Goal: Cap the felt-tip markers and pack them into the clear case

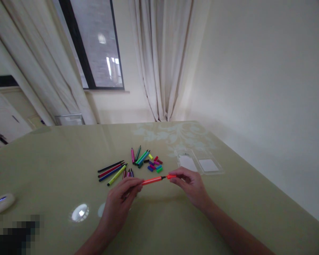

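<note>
An orange-red marker (152, 180) is pinched at its left end by my left hand (122, 198), its dark tip facing right. My right hand (190, 186) pinches a small orange-red cap (171, 176) close to that tip. Beyond my left hand lie uncapped markers, among them a yellow-green marker (117, 174) and a blue marker (111, 173). Farther back are a green marker (141, 157) and a pink marker (133, 155). Several loose caps, including a green cap (159, 170), are scattered beyond the held marker.
A clear plastic case (220, 172) with white paper inside lies open beyond my right hand. On the left of the green table (55, 152) sits a white rounded device (2, 203). The wall (268, 106) runs along the table's right side.
</note>
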`<action>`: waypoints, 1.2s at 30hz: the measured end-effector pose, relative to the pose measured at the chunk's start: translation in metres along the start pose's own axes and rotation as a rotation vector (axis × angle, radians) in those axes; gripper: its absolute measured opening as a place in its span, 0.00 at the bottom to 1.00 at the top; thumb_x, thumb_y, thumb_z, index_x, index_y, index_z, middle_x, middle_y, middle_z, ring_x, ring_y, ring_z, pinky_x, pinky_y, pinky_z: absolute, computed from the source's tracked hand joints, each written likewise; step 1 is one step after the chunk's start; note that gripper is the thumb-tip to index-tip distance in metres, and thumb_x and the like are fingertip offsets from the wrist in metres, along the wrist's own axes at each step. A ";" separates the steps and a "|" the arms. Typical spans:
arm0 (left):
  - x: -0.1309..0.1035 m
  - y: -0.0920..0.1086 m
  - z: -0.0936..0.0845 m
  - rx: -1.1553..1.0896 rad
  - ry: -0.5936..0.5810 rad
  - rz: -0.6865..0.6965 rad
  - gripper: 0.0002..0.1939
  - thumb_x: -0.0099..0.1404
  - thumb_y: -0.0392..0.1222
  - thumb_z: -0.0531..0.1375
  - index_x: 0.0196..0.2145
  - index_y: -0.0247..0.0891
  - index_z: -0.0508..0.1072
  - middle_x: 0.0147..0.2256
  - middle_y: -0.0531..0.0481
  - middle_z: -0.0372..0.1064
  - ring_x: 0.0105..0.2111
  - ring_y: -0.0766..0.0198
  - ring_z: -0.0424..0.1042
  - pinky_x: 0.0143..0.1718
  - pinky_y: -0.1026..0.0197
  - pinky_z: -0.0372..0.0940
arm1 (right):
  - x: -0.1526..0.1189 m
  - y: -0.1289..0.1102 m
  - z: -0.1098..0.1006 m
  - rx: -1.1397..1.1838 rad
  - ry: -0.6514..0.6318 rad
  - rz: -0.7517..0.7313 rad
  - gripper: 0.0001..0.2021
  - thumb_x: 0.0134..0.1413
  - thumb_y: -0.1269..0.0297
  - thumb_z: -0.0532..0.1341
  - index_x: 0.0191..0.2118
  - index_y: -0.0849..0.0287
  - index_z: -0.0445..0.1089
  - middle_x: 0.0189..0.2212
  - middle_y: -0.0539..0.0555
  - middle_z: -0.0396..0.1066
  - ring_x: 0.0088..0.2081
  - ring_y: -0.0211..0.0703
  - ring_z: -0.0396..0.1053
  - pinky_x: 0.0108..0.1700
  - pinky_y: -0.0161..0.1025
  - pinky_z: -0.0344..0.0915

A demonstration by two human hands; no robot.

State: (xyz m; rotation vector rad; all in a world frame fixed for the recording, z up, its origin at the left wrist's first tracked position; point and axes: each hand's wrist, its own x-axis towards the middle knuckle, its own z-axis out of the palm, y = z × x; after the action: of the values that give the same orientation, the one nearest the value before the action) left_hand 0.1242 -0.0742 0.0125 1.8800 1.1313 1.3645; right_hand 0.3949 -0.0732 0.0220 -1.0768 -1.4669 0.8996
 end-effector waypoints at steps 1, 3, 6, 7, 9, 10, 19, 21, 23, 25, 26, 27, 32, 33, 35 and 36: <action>0.000 0.000 0.000 -0.001 -0.006 -0.003 0.08 0.70 0.44 0.64 0.42 0.46 0.84 0.38 0.49 0.79 0.35 0.63 0.78 0.34 0.67 0.74 | 0.000 0.000 0.000 -0.001 0.000 0.001 0.10 0.55 0.54 0.73 0.39 0.53 0.84 0.33 0.54 0.81 0.36 0.45 0.76 0.41 0.39 0.71; -0.001 0.000 0.000 -0.003 -0.014 -0.009 0.08 0.70 0.44 0.64 0.42 0.45 0.84 0.38 0.49 0.79 0.35 0.64 0.78 0.35 0.67 0.74 | 0.000 -0.001 0.001 -0.004 0.003 0.000 0.09 0.56 0.54 0.73 0.38 0.53 0.84 0.32 0.53 0.81 0.36 0.44 0.76 0.40 0.38 0.71; -0.001 -0.002 0.000 -0.002 -0.009 -0.012 0.08 0.70 0.45 0.64 0.42 0.45 0.84 0.38 0.49 0.79 0.34 0.63 0.78 0.34 0.67 0.74 | 0.000 -0.001 0.001 -0.008 0.007 0.001 0.10 0.55 0.54 0.73 0.38 0.54 0.84 0.32 0.53 0.81 0.36 0.44 0.76 0.40 0.38 0.71; -0.001 -0.002 0.000 0.000 -0.009 -0.011 0.08 0.70 0.45 0.64 0.42 0.45 0.84 0.37 0.49 0.80 0.34 0.63 0.78 0.34 0.67 0.74 | 0.000 -0.001 0.001 -0.008 0.009 0.005 0.10 0.55 0.54 0.73 0.38 0.54 0.84 0.32 0.53 0.81 0.36 0.44 0.76 0.40 0.38 0.71; -0.001 -0.002 -0.001 0.005 -0.010 -0.006 0.08 0.70 0.45 0.64 0.42 0.45 0.84 0.38 0.49 0.80 0.35 0.62 0.79 0.34 0.66 0.74 | -0.001 -0.001 0.001 -0.010 0.012 0.011 0.10 0.55 0.54 0.73 0.39 0.54 0.84 0.32 0.53 0.81 0.36 0.44 0.76 0.40 0.38 0.71; -0.001 -0.001 -0.001 0.007 -0.010 -0.004 0.08 0.70 0.45 0.64 0.42 0.45 0.84 0.38 0.49 0.80 0.35 0.62 0.79 0.34 0.66 0.74 | -0.001 -0.001 0.001 -0.011 0.015 0.013 0.10 0.55 0.54 0.73 0.39 0.54 0.84 0.33 0.53 0.81 0.36 0.44 0.76 0.40 0.38 0.72; -0.001 0.008 0.002 0.045 -0.004 0.068 0.07 0.70 0.43 0.64 0.41 0.46 0.84 0.37 0.49 0.81 0.35 0.63 0.79 0.39 0.65 0.74 | -0.003 -0.002 0.003 -0.049 -0.033 0.011 0.10 0.56 0.54 0.73 0.40 0.53 0.84 0.34 0.54 0.82 0.36 0.45 0.77 0.40 0.39 0.71; -0.002 0.007 0.003 0.035 -0.006 0.073 0.07 0.70 0.43 0.64 0.41 0.45 0.84 0.38 0.49 0.81 0.37 0.62 0.80 0.40 0.65 0.75 | -0.004 -0.001 0.003 -0.070 -0.040 -0.002 0.10 0.55 0.55 0.74 0.40 0.53 0.84 0.34 0.54 0.82 0.36 0.45 0.77 0.40 0.39 0.71; -0.003 0.007 0.005 0.020 -0.006 0.074 0.07 0.70 0.42 0.65 0.41 0.45 0.84 0.39 0.49 0.81 0.39 0.62 0.81 0.41 0.64 0.75 | -0.004 0.000 0.002 -0.083 -0.040 -0.017 0.10 0.55 0.54 0.74 0.40 0.52 0.84 0.35 0.54 0.82 0.37 0.46 0.77 0.41 0.39 0.71; -0.003 0.007 0.005 0.006 -0.006 0.071 0.06 0.69 0.42 0.65 0.41 0.46 0.85 0.39 0.49 0.82 0.39 0.62 0.81 0.41 0.65 0.75 | -0.004 -0.001 0.001 -0.091 -0.042 -0.033 0.11 0.55 0.53 0.74 0.40 0.52 0.85 0.34 0.54 0.83 0.36 0.46 0.78 0.40 0.40 0.72; -0.004 0.007 0.005 -0.001 -0.008 0.070 0.06 0.69 0.42 0.66 0.41 0.46 0.85 0.39 0.49 0.82 0.38 0.63 0.81 0.40 0.65 0.75 | -0.004 -0.001 0.001 -0.097 -0.045 -0.042 0.11 0.55 0.52 0.73 0.39 0.52 0.85 0.34 0.54 0.82 0.36 0.46 0.77 0.40 0.40 0.71; -0.004 0.008 0.004 -0.007 -0.011 0.067 0.06 0.69 0.42 0.66 0.41 0.47 0.85 0.38 0.50 0.82 0.37 0.63 0.81 0.40 0.65 0.75 | -0.004 -0.002 0.001 -0.103 -0.048 -0.050 0.11 0.55 0.52 0.73 0.39 0.52 0.85 0.33 0.54 0.82 0.35 0.46 0.77 0.39 0.40 0.71; -0.003 0.014 0.004 -0.038 -0.035 0.016 0.06 0.68 0.45 0.67 0.39 0.47 0.86 0.35 0.49 0.82 0.33 0.63 0.80 0.35 0.65 0.75 | -0.005 -0.004 -0.001 -0.118 -0.058 -0.082 0.11 0.56 0.50 0.72 0.38 0.51 0.85 0.31 0.55 0.82 0.34 0.46 0.78 0.38 0.40 0.71; -0.003 0.014 0.004 -0.046 -0.036 0.008 0.06 0.68 0.46 0.67 0.38 0.46 0.86 0.35 0.49 0.82 0.33 0.62 0.80 0.34 0.65 0.75 | -0.006 -0.005 -0.001 -0.117 -0.059 -0.092 0.11 0.57 0.50 0.72 0.38 0.51 0.85 0.31 0.55 0.82 0.33 0.46 0.78 0.38 0.40 0.71; -0.004 0.014 0.004 -0.060 -0.036 -0.006 0.07 0.67 0.47 0.67 0.37 0.46 0.86 0.34 0.48 0.82 0.32 0.62 0.80 0.33 0.65 0.75 | -0.007 -0.005 0.000 -0.115 -0.057 -0.115 0.10 0.58 0.51 0.72 0.38 0.50 0.85 0.31 0.54 0.82 0.33 0.46 0.78 0.38 0.41 0.71; -0.004 0.014 0.004 -0.064 -0.034 -0.015 0.07 0.67 0.47 0.67 0.37 0.46 0.86 0.34 0.48 0.82 0.32 0.62 0.80 0.33 0.65 0.76 | -0.008 -0.005 0.000 -0.115 -0.059 -0.120 0.10 0.58 0.51 0.72 0.38 0.50 0.85 0.31 0.54 0.82 0.33 0.46 0.78 0.38 0.41 0.71</action>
State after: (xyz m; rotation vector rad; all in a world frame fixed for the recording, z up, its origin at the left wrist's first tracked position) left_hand 0.1317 -0.0845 0.0205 1.8394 1.0708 1.3403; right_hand 0.3940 -0.0821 0.0247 -1.0412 -1.6308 0.7752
